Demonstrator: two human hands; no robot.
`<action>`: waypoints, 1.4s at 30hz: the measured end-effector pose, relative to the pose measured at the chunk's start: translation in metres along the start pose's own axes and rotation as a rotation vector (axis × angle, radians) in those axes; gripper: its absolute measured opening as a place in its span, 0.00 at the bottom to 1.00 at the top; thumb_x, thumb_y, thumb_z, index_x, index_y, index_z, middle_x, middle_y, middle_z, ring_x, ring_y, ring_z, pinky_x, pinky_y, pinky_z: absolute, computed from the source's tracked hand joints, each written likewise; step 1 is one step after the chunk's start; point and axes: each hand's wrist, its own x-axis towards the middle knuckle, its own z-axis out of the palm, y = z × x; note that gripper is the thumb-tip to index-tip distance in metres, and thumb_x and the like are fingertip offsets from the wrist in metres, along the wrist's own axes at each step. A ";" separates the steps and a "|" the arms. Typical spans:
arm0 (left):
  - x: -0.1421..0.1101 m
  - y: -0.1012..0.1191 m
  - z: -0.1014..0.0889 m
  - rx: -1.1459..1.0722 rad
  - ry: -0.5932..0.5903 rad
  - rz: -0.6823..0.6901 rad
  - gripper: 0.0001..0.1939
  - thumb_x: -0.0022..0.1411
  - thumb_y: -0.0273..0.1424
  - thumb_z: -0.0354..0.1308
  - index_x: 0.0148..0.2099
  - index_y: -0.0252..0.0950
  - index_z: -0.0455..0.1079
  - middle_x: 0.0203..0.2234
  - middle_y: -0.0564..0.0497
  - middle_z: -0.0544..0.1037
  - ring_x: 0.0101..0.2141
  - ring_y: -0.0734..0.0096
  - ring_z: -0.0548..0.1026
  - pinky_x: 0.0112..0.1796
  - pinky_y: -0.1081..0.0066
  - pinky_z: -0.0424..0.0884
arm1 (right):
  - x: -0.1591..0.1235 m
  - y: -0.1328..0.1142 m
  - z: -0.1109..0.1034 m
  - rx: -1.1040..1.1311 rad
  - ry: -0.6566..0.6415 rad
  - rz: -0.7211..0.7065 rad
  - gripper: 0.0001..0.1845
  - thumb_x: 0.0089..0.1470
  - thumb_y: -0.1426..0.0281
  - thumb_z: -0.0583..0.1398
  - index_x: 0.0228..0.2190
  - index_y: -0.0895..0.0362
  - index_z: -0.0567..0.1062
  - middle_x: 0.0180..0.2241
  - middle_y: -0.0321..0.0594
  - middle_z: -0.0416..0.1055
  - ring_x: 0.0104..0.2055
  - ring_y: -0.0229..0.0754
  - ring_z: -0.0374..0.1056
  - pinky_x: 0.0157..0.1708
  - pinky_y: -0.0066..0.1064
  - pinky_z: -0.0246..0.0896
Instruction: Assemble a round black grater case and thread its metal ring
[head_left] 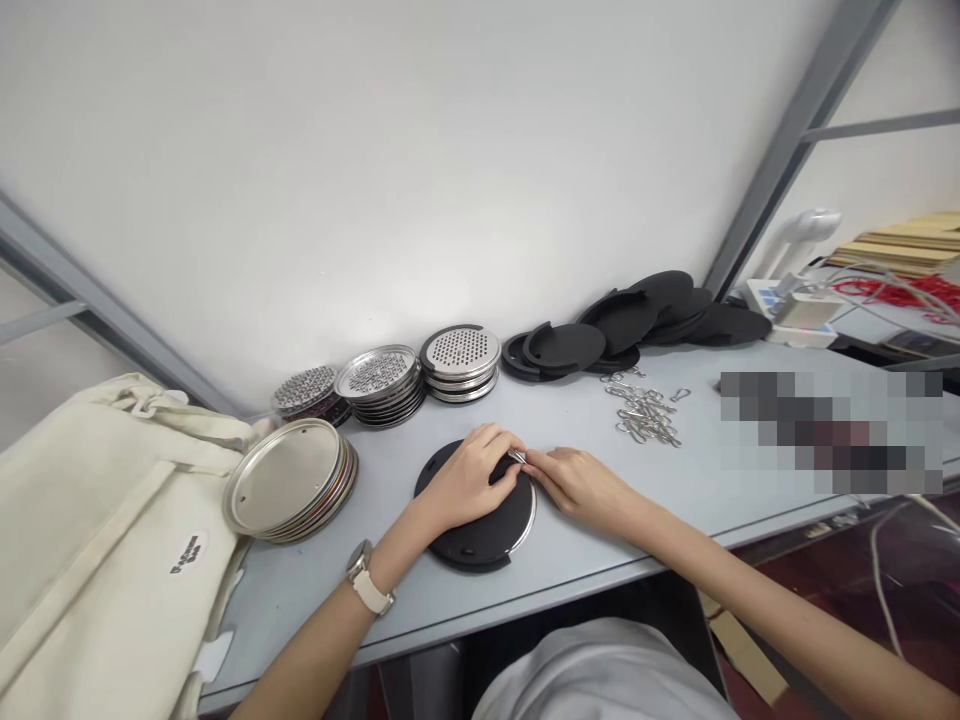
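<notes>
A round black holder [469, 550] lies flat near the table's front edge, with the silver rim of a metal disc showing along its right side. My left hand [476, 475] rests over it, thumb and fingers bent together at its upper right edge. There, a small shiny metal clip [517, 456] shows between my fingertips. My right hand [574, 485] pinches the clip from the right side. Most of the clip is hidden by my fingers. Similar loose metal clips [646, 415] lie in a pile to the right.
Along the wall stand stacks of metal grater discs [379, 375] and a heap of black round holders [566, 345]. Plain metal discs [285, 475] are stacked at left beside a cream cloth bag [97, 540]. A power strip [802, 320] with cables sits at the right back.
</notes>
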 end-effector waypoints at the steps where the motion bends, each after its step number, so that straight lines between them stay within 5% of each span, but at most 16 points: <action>1: 0.000 0.000 0.000 0.001 0.001 -0.001 0.08 0.60 0.23 0.51 0.43 0.36 0.63 0.38 0.49 0.69 0.42 0.65 0.67 0.46 0.64 0.65 | 0.000 0.000 0.000 -0.002 0.001 0.002 0.17 0.65 0.66 0.43 0.41 0.59 0.68 0.24 0.40 0.70 0.24 0.39 0.64 0.26 0.28 0.48; 42: -0.001 0.000 0.001 -0.082 -0.027 0.003 0.10 0.61 0.21 0.49 0.44 0.37 0.61 0.39 0.49 0.68 0.42 0.67 0.69 0.45 0.67 0.67 | -0.001 -0.002 -0.003 -0.025 -0.009 -0.040 0.16 0.65 0.67 0.42 0.41 0.60 0.67 0.24 0.40 0.69 0.25 0.40 0.64 0.27 0.29 0.50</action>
